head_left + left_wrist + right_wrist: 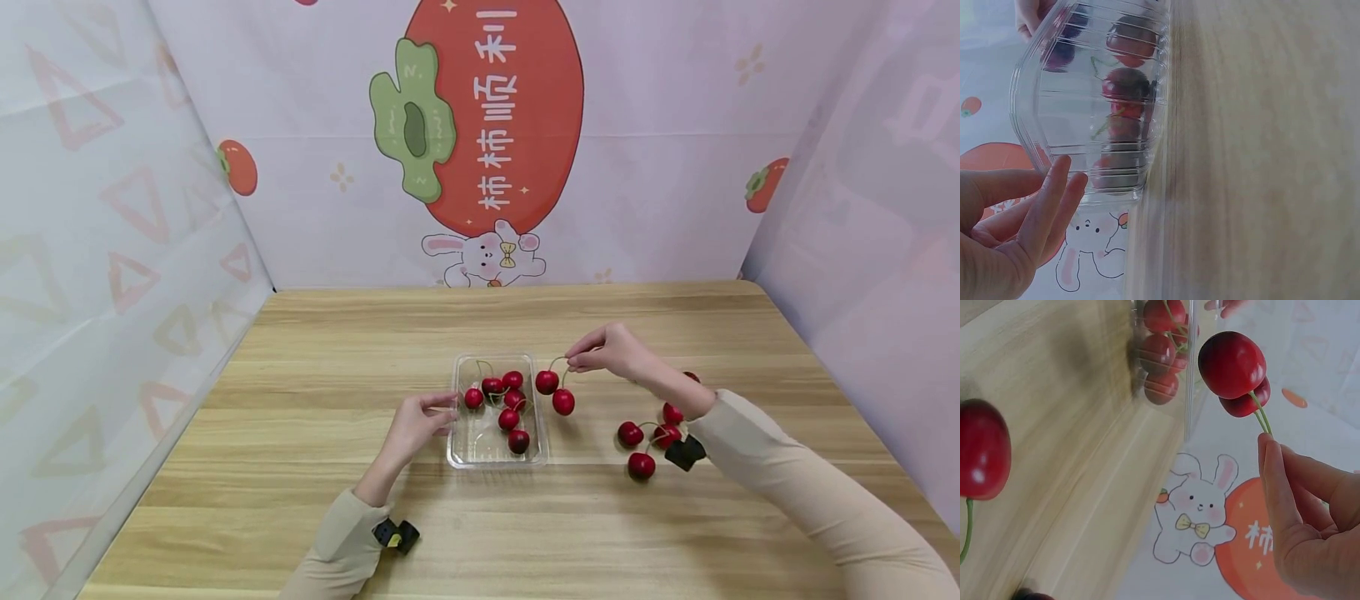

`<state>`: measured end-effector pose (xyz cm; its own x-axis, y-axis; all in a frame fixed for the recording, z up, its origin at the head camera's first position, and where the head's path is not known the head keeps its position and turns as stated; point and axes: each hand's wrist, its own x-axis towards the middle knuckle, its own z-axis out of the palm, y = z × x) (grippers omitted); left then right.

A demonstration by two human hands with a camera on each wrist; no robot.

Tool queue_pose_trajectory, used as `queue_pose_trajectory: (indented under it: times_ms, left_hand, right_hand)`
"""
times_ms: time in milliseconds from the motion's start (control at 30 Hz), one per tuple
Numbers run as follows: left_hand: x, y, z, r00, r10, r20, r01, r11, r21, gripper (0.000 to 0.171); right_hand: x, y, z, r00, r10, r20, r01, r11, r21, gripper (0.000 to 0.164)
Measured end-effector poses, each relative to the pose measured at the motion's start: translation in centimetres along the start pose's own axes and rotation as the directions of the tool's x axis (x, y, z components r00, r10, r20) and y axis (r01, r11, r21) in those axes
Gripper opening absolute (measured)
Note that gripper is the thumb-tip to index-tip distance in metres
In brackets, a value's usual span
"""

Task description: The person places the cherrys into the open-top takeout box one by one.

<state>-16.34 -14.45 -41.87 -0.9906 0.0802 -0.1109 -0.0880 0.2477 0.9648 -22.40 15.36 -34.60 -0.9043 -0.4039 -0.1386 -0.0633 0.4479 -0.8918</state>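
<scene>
We face a wood-grain table (315,358); behind it, a pale backdrop (652,200) with printed persimmon (540,108) and rabbit (486,257); faded patterned sheets (112,250) flank it.

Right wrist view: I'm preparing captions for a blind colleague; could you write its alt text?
The right hand pinches two red cherries by their green stems, near a clear container of more cherries on a wooden table. A cartoon rabbit decorates the backdrop.

The head view looks forward and down across the counter (322,350) from above. Both wrist views sit closer, lower and rolled sideways, counter at frame right in the left, frame left in the right. All share the clear box (1065,119) and printed rabbit (491,254).
</scene>
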Motion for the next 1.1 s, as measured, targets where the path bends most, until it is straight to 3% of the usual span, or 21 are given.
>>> queue_pose_trajectory:
  times_ms: [467,1100]
  left_hand:
    - [0.0,-0.1,0.0,1.000,-0.016,-0.004,0.016,1.000,0.003,0.032]
    - [0.1,-0.2,0.0,1.000,0.011,0.006,-0.011,1.000,0.009,0.031]
  right_hand:
    - [0.8,-0.8,2.4,0.998,-0.029,0.060,0.030,0.999,-0.018,0.019]
    - [2.0,-1.4,5.4,0.995,-0.034,0.098,0.027,0.997,0.068,0.016]
